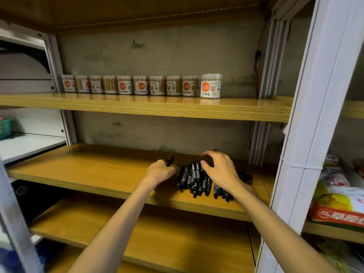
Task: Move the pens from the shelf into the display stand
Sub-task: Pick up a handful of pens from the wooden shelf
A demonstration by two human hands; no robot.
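Observation:
Several black pens (194,179) lie in a loose pile on the middle wooden shelf (102,170), tips toward the front edge. My left hand (160,171) sits at the pile's left side and grips a black pen (169,160) that sticks up past the fingers. My right hand (218,170) hovers over the right part of the pile with fingers spread and curved, covering some pens; whether it touches them is unclear. More pens (222,192) show under that wrist. No display stand is in view.
A row of several cotton-swab jars (210,86) stands on the shelf above. A white upright post (307,134) borders the shelf on the right, with packaged goods (338,196) beyond it. A lower wooden shelf (157,239) lies beneath. A green basket (6,128) sits far left.

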